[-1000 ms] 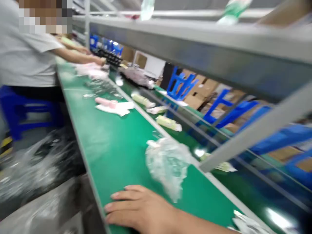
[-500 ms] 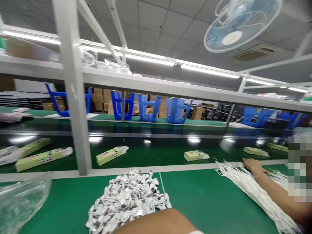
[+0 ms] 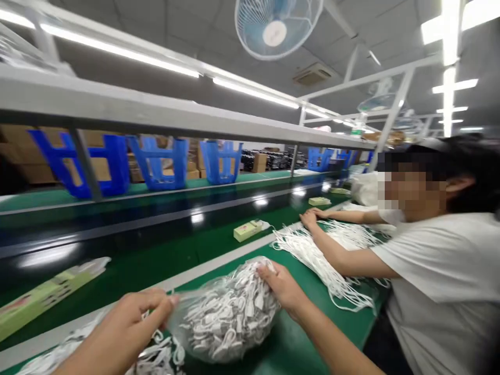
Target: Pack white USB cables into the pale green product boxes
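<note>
A clear plastic bag (image 3: 230,317) stuffed with short white cables is between my hands, over the green tabletop. My left hand (image 3: 135,320) is closed, pinching the bag's gathered left end between thumb and fingers. On the opposite side, my right hand (image 3: 279,286) grips the upper right of the bag, thumb on top; some of its fingers are hidden. Loose white cables (image 3: 156,357) lie below and beside my left hand, partly covered by it.
A green-yellow box (image 3: 50,297) lies on the dark green conveyor (image 3: 175,260) at left, another box (image 3: 248,230) farther along. At right, a co-worker (image 3: 441,271) leans over a spread of long white cables (image 3: 324,265). Blue upturned stools (image 3: 160,161) stand behind.
The view has swung right, bringing the co-worker more fully in. My hands now show, holding the cable-filled bag; before, only a forearm crossed the bottom near the cable pile.
</note>
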The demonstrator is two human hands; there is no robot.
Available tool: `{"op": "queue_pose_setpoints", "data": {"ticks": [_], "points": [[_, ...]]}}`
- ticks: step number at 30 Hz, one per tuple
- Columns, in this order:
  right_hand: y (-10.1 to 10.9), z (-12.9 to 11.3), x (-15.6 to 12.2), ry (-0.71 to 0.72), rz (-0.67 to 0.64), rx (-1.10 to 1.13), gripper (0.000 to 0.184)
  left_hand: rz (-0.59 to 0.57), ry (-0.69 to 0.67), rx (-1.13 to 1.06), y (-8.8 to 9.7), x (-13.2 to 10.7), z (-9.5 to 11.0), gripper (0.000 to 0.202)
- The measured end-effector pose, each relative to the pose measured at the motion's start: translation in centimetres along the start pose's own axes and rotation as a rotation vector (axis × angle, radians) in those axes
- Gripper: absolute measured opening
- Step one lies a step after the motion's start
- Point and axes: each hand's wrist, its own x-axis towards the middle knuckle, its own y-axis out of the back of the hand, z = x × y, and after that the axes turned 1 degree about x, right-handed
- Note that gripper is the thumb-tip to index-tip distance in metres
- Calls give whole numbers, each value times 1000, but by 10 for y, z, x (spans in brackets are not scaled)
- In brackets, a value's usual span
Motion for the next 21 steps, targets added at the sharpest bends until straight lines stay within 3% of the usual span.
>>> {"op": "queue_pose_setpoints", "data": {"ticks": [3,5,6,8,10,12,16,19,21], "points": [[42,12,-8,38,-92,-217,51,-91,-27,-19,-26,40,23,55],[54,14,-15,-4,-171,-240,51,-107,-80,-41,-34,57,37,68],[58,12,-18,-22,-191,-244,51,-168,-115,-54,-35,63,44,69],[61,2,-21,-33,-162,-277,51,-332,-192,-95,-37,72,56,51],[56,-14,-19,-8,-81,-400,46,-407,-252,-156,-39,76,65,36],[43,-31,-15,54,-76,-611,43,-366,-271,-259,-42,77,71,42],[11,-51,-1,209,-380,-969,27,-355,-180,-618,-53,75,78,48],[4,-46,9,297,-507,-906,41,-424,-119,-782,-59,73,82,50],[7,-38,13,409,-539,-795,46,-511,-167,-834,-60,71,86,48]]}}
